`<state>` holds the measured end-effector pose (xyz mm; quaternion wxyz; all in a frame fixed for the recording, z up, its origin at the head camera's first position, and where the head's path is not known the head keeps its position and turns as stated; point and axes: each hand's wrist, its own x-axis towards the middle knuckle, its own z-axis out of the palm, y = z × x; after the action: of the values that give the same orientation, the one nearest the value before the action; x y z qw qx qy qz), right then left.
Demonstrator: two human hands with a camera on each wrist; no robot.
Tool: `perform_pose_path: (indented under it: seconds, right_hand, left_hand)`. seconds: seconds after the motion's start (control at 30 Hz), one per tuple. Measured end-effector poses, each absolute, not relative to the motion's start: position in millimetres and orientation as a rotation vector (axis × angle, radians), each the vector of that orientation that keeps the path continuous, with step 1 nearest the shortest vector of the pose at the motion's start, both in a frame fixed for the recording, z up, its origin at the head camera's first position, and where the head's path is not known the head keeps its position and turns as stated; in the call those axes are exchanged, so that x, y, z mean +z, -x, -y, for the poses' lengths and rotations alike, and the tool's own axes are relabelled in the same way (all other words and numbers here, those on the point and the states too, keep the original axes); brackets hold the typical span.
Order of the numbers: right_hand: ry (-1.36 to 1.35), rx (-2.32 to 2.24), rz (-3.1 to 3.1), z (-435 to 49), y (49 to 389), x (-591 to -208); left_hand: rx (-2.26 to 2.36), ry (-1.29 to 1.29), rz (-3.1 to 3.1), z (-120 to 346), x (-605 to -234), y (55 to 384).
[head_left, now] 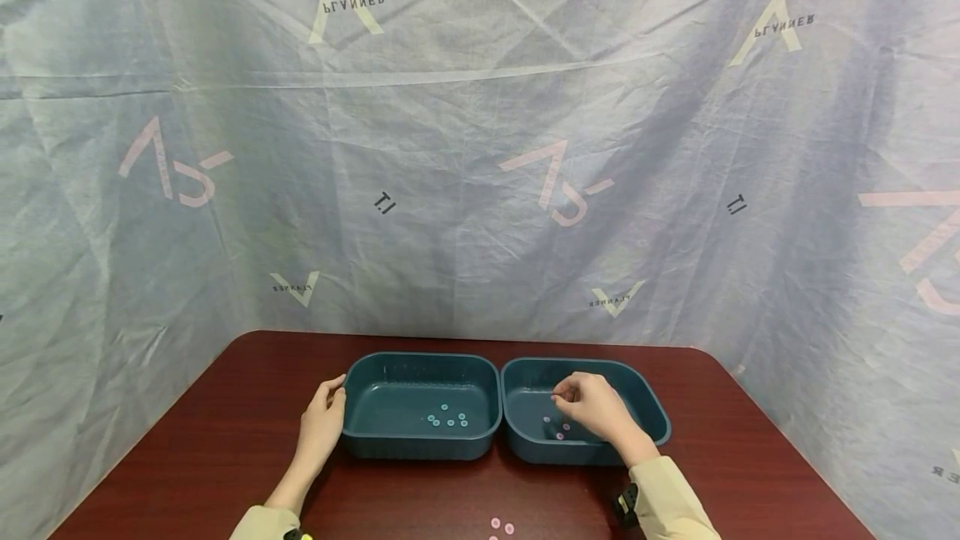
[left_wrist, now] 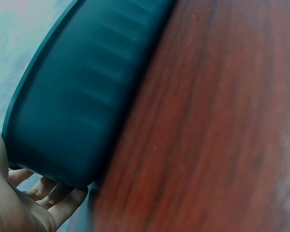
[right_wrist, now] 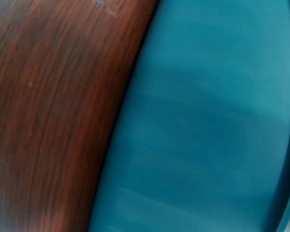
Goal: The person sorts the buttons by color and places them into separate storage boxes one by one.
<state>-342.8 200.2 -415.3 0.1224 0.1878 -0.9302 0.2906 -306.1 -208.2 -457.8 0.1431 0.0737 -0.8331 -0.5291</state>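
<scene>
My left hand [head_left: 322,423] holds the left end of a dark teal plastic tray [head_left: 420,447]. In the left wrist view its fingers [left_wrist: 63,205] lie against the tray's end wall, close under the rim. Several small pale blue buttons [head_left: 451,423] lie on the floor of this tray. Over the second teal tray [head_left: 570,452], to the right, my right hand [head_left: 596,407] has thumb and forefinger pinched together, with a small pink button [head_left: 554,397] at their tips. Below those fingertips, pink buttons [head_left: 566,427] lie in that tray. The right wrist view leaves the hand out.
Both trays stand side by side on a dark red-brown wooden table [head_left: 187,440]. Near the table's front edge lie loose pink buttons [head_left: 509,528]. A printed grey cloth [head_left: 450,148] hangs behind the table and along its sides.
</scene>
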Motion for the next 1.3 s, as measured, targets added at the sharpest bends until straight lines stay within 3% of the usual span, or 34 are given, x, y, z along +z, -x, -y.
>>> perform_pose_path:
  seconds: [0.83, 1.3]
  right_hand:
    - [-0.538, 0.827, 2.716, -203.7, 341.9, -414.0]
    - [-0.772, 0.817, 2.582, -198.6, 330.8, -406.5]
  left_hand:
    - [-1.518, -0.207, 2.418, 206.7, -456.1, 306.2]
    - [-1.536, -0.197, 2.428, 209.4, -459.3, 307.9]
